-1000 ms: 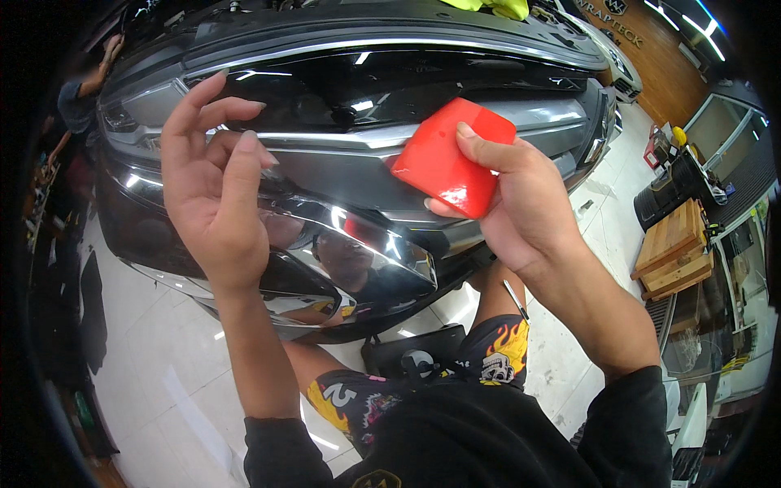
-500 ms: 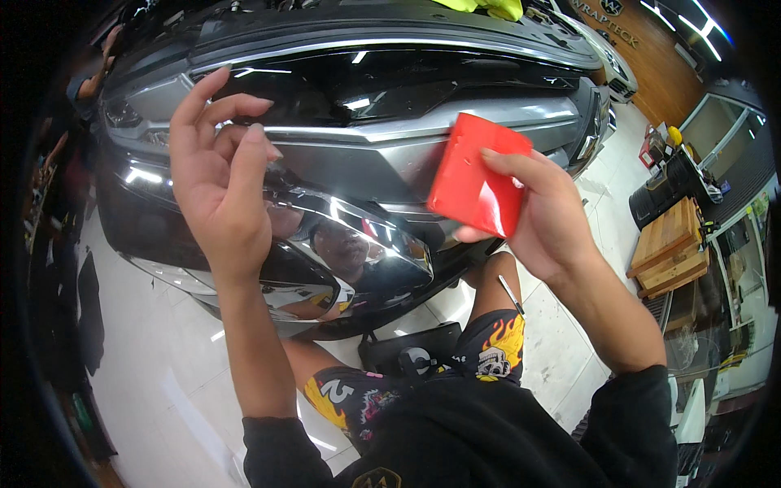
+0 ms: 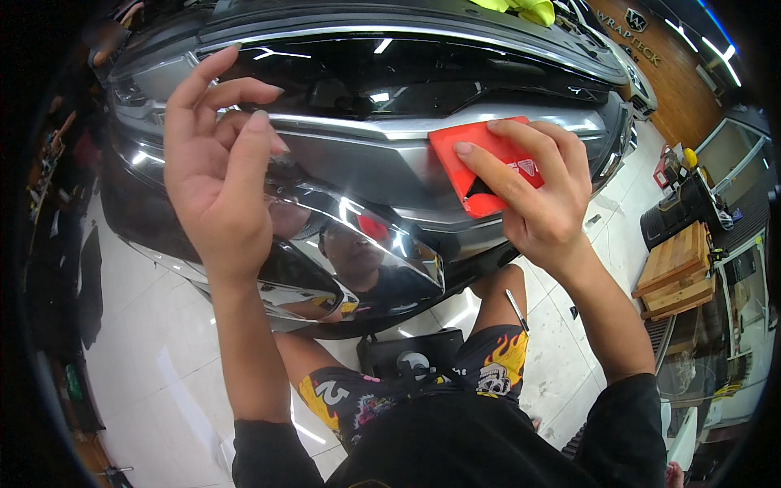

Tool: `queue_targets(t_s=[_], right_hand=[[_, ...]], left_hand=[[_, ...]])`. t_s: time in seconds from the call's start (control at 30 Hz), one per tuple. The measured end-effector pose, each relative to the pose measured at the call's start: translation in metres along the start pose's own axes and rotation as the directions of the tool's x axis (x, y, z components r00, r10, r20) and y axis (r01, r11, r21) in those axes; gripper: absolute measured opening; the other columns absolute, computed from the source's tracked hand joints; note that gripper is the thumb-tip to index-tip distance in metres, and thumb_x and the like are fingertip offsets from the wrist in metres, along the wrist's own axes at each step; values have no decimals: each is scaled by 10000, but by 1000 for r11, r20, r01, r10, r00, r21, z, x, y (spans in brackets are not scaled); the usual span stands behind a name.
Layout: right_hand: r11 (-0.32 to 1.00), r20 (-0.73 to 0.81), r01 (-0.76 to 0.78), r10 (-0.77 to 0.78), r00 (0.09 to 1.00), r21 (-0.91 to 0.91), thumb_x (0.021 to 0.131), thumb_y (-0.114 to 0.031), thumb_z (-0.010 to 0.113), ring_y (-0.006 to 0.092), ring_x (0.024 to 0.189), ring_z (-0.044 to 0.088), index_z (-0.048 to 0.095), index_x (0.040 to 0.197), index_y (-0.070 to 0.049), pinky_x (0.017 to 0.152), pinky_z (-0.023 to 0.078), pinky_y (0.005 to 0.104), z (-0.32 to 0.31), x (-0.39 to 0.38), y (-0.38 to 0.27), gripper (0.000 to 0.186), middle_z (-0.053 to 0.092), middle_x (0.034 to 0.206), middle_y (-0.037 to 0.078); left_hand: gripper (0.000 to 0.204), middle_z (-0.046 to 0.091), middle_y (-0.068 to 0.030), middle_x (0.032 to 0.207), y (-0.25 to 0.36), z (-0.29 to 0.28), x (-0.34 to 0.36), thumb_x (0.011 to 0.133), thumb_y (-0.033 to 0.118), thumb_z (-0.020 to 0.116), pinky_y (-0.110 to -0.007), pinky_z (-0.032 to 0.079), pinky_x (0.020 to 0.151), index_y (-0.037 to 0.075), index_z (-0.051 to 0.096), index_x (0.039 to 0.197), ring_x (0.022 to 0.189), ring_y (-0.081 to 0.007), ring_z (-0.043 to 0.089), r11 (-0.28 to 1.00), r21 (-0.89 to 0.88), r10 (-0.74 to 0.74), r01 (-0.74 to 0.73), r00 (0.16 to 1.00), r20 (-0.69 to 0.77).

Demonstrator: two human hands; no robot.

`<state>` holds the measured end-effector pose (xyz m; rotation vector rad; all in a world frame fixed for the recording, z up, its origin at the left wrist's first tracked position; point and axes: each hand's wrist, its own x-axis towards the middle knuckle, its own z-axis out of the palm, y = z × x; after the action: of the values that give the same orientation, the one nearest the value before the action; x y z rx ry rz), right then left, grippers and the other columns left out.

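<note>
Left hand: raised [image 3: 215, 175] in front of the car's left-hand side as pictured; fingers loosely curled and spread apart, thumb up near them, nothing held; contact with the bodywork, cannot tell.
Right hand: gripping [image 3: 547, 191] the red pad by its right part; fingers laid over the front face, thumb hidden.
Red pad: squarish, flat [image 3: 506, 150], white print partly covered; in right hand, in front of the silver trim [image 3: 350, 169]; touching it or not, cannot tell.
Car front: glossy black panel [image 3: 325, 85] above the trim; shiny lower panel [image 3: 358, 264] below, mirroring a person.
Cloth: yellow-green [image 3: 533, 10], top edge of view.
Pen: slim [image 3: 517, 309], against the right leg.
Off right: wooden boxes [image 3: 674, 272]; white tile floor [image 3: 163, 342] beneath.
</note>
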<state>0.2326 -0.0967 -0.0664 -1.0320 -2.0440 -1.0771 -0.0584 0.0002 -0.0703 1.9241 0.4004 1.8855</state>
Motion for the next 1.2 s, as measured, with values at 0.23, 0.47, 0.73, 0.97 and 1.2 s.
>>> queue_targets(t_s=[0.23, 0.47, 0.73, 0.97, 1.2], right_hand=[[999, -102, -51, 53, 993, 16, 622, -119, 785, 301, 1026, 620, 770, 1209, -238, 817, 458, 392, 22, -10, 2, 598, 687, 1166, 84], [998, -175, -62, 66, 982, 32, 608, -129, 788, 282, 1014, 619, 785, 1191, -233, 811, 457, 377, 32, -7, 1, 593, 697, 1155, 80], [995, -188, -95, 97, 977, 18, 577, -105, 785, 287, 980, 625, 794, 1175, -222, 773, 463, 361, 35, -3, -5, 609, 698, 1121, 86], [993, -201, -115, 113, 973, 2, 571, -53, 767, 284, 913, 608, 786, 1184, -204, 728, 508, 367, 35, 3, -8, 631, 685, 1093, 88], [999, -81, -32, 28, 996, -39, 607, -6, 775, 283, 966, 619, 773, 1201, -238, 788, 523, 368, 12, -4, 12, 638, 679, 1121, 62]], left_hand=[[473, 662, -182, 1202, -5, -8, 0, 989, 22, 510, -233, 475, 753, -39, 472, 1456, 809, -101, 590, 997, 71, 0, -3, 999, 39], [478, 658, -191, 1209, -7, -12, 2, 993, 40, 509, -245, 486, 771, -43, 463, 1462, 822, -99, 593, 998, 61, 16, -20, 997, 70], [491, 650, -197, 1220, -6, -11, 1, 991, 45, 509, -241, 489, 776, -51, 444, 1469, 823, -97, 595, 998, 70, 2, -6, 998, 68], [500, 648, -201, 1220, -4, -11, 1, 993, 44, 511, -231, 477, 761, -54, 429, 1476, 828, -96, 597, 1000, 11, -2, 2, 999, 42], [487, 664, -182, 1197, -6, -6, 1, 991, 25, 516, -224, 458, 734, -57, 439, 1464, 806, -93, 595, 1000, -3, -3, 3, 1000, 21]])
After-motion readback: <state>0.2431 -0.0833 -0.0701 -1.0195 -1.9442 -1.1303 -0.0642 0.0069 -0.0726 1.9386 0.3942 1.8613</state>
